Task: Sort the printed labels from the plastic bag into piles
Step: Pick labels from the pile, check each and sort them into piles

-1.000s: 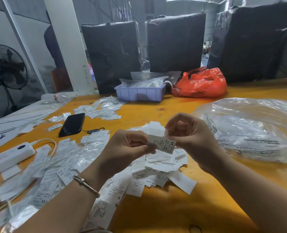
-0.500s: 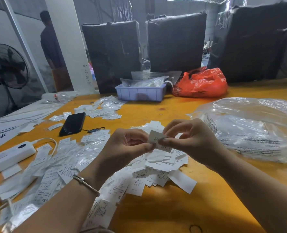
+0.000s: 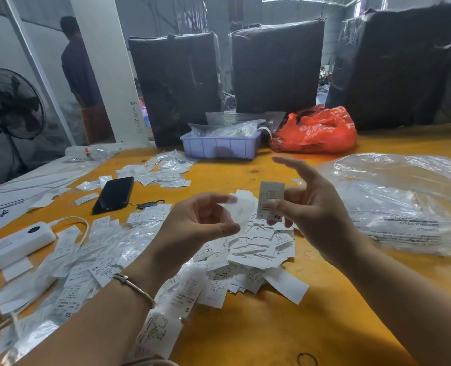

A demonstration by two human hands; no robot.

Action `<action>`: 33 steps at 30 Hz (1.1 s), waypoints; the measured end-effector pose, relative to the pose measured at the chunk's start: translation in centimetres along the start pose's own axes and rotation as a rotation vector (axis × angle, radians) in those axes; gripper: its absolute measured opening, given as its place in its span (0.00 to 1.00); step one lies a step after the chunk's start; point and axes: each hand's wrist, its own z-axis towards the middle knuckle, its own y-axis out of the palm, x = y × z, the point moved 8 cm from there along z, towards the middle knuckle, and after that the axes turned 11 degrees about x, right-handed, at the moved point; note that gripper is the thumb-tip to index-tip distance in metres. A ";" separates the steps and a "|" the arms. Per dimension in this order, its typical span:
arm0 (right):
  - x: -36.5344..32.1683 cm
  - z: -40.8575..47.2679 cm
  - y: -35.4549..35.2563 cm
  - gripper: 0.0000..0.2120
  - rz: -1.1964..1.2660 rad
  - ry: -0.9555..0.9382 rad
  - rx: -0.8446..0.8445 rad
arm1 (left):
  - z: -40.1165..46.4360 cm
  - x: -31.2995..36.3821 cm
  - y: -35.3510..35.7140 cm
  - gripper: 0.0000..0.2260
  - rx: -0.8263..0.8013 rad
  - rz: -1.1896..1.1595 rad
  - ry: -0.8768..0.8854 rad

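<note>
A printed label (image 3: 270,200) marked XS stands upright above the heap of labels (image 3: 248,249) on the yellow table (image 3: 258,331), pinched by the right hand (image 3: 311,207) between thumb and a finger, its other fingers spread. Just beside it, the left hand (image 3: 192,225) is loosely curled with a blurred white slip (image 3: 241,210) at its fingertips; whether it grips this I cannot tell. The clear plastic bag (image 3: 403,204) lies to the right

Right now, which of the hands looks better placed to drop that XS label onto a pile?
The right hand: it already pinches the XS label above the label heap. The left hand hangs loosely curled, apparently holding nothing.
</note>
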 end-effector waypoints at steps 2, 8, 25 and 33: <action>-0.2 -0.1 0.4 0.19 -0.127 -0.050 -0.016 | -0.1 0.1 0.2 0.13 -0.006 0.027 0.010; -0.7 -1.1 2.3 0.09 -0.230 -0.120 -0.241 | -0.4 0.7 0.6 0.08 -0.036 0.061 0.055; -3.5 0.1 -1.1 0.27 0.158 -0.185 0.037 | -0.8 1.4 1.3 0.07 -0.078 0.082 0.156; -4.8 -1.0 -0.1 0.17 0.009 -0.249 0.043 | -1.0 1.5 1.7 0.07 -0.096 0.090 0.170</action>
